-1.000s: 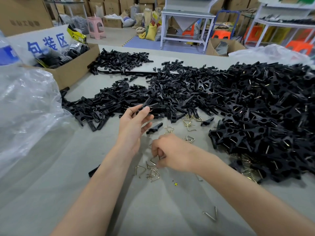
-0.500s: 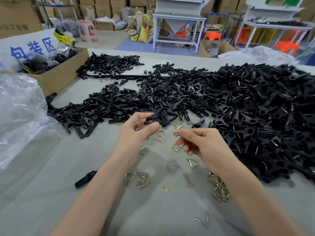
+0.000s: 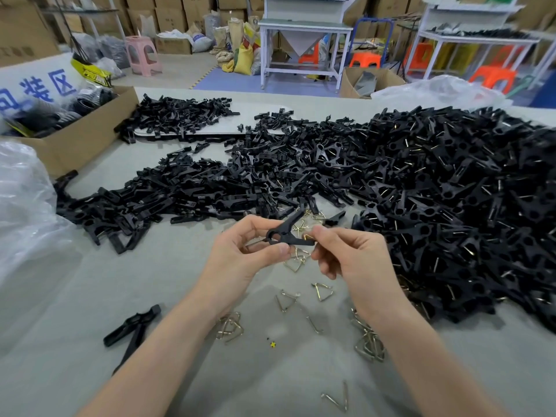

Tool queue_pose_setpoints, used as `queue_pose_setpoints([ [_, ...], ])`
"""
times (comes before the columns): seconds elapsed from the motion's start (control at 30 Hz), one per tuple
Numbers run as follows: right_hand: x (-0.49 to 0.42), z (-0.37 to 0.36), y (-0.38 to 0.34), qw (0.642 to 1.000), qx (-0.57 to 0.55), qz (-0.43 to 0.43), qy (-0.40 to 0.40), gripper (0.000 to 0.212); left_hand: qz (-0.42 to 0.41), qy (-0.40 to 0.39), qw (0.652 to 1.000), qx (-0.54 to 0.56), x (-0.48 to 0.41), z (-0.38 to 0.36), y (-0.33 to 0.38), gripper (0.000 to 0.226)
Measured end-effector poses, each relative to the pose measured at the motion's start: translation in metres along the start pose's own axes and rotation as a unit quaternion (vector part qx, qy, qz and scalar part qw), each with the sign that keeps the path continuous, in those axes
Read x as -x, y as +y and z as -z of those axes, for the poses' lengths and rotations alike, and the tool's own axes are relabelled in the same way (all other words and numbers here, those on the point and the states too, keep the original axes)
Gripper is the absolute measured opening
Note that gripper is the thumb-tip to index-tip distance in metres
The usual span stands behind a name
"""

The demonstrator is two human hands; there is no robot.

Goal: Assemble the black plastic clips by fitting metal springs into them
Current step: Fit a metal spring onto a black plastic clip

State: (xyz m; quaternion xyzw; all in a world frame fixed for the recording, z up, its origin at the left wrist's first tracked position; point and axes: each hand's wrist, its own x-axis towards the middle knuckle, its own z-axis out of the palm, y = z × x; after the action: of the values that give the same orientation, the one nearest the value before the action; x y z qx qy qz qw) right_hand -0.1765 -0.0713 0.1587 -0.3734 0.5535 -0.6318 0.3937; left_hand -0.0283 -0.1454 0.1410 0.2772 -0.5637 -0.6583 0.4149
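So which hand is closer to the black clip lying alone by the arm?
Left. The left hand, holding another clip, is up and right of the lone clip; the right hand, pinching a spring, is even farther right.

To your left a cardboard box (image 3: 90, 142) sits on the grey table (image 3: 168, 272), with a white sign with blue characters (image 3: 36, 88) rising behind it. A clear plastic bag (image 3: 24, 212) bulges at your left edge, and another (image 3: 436, 90) lies far right. Beyond the table you've got a pink stool (image 3: 143, 54), a white workbench (image 3: 304, 25), an orange stool (image 3: 364, 59), a yellow sack (image 3: 243, 55) and stacked cartons (image 3: 177, 13) at the back.
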Motion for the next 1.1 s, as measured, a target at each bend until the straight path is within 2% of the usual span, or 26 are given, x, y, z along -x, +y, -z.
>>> queue_pose_setpoints([
  [0.27, -0.001, -0.001, 0.006, 0.999, 0.035, 0.022, 0.03, 0.024, 0.019, -0.014, 1.0, -0.007, 0.001, -0.001, 0.0, 0.032],
  [0.53, -0.001, 0.0, 0.009, 0.997, 0.073, 0.037, 0.015, 0.036, 0.026, -0.022, 0.998, -0.047, 0.001, -0.001, 0.001, 0.029],
  [0.87, 0.001, -0.002, 0.009, 0.995, 0.083, 0.046, 0.037, 0.026, 0.024, -0.026, 0.997, -0.073, 0.002, -0.001, -0.002, 0.028],
  [1.1, -0.001, -0.001, 0.012, 0.992, 0.11, 0.043, 0.045, 0.031, 0.024, -0.015, 0.998, -0.059, 0.002, -0.001, -0.001, 0.038],
])
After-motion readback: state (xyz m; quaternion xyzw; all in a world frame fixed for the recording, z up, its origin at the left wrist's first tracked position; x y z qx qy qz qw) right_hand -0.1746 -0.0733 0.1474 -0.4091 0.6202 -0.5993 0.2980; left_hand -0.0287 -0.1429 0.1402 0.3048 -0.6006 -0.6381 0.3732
